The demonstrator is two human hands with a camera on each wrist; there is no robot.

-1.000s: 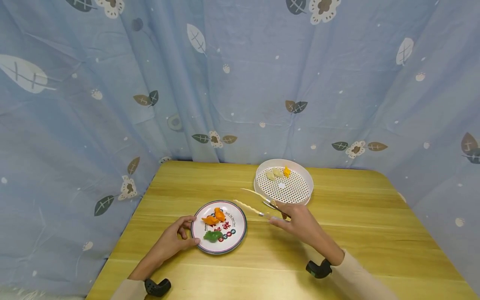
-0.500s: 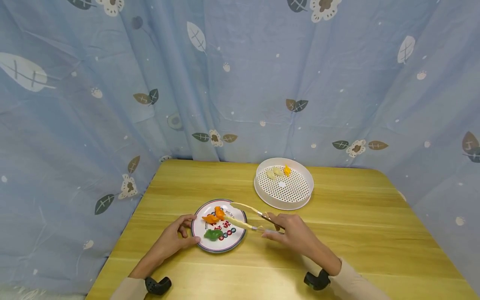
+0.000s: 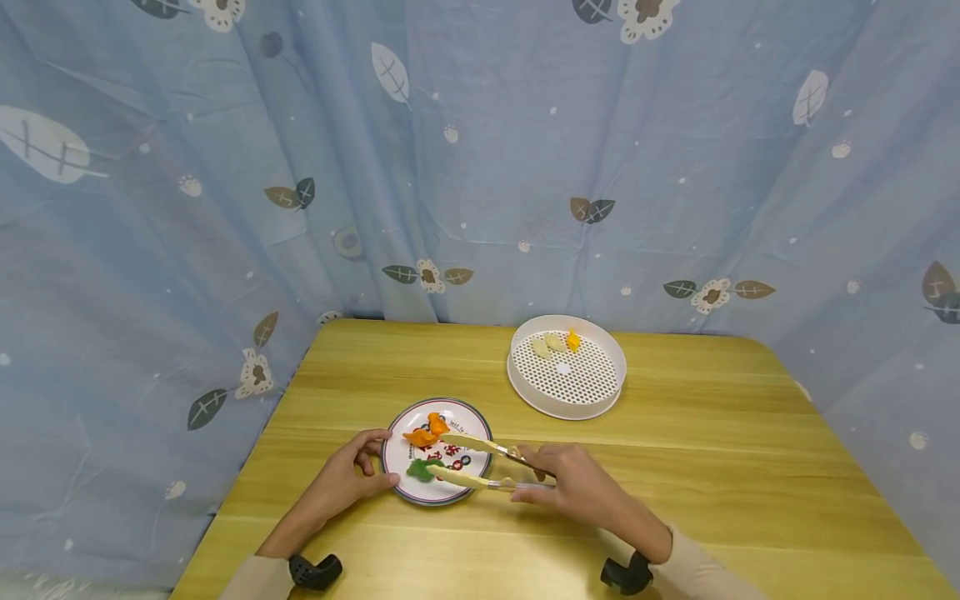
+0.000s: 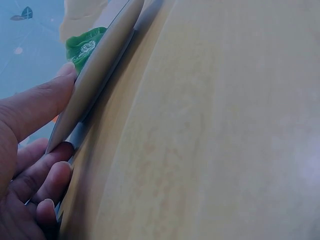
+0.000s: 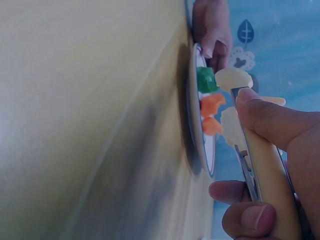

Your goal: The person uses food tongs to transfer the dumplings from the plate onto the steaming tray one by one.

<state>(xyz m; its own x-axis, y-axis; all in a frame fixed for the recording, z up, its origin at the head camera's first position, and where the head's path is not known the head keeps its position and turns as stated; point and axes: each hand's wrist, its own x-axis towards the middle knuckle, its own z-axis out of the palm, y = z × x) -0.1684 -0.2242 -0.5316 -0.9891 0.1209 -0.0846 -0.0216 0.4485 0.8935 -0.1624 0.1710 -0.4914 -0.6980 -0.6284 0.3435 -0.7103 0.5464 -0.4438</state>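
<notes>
My left hand (image 3: 348,475) pinches the near-left rim of a white plate (image 3: 474,418), thumb on top and fingertips under the edge, as the left wrist view shows. On the plate lie a green dumpling-shaped piece (image 3: 418,470) and two orange ones, one orange piece (image 3: 420,438) beside the other orange piece (image 3: 437,423). Tongs (image 3: 459,477) with cream-coloured, wavy tips are gripped in my right hand (image 3: 581,490). Their arms are spread above the plate, the lower tip by the green piece, the upper near the orange ones. Whether a tip touches anything, I cannot tell.
Toward the back of the wooden table (image 3: 712,433) stands a round white perforated steamer tray (image 3: 567,409). Inside it are two pale dumpling-shaped pieces (image 3: 555,342) and a yellow one (image 3: 573,340). A blue patterned curtain (image 3: 480,167) hangs behind the table.
My right hand has brought the tongs left and toward me, from beside the tray to over the plate near the green piece. The left hand and plate stay put.
</notes>
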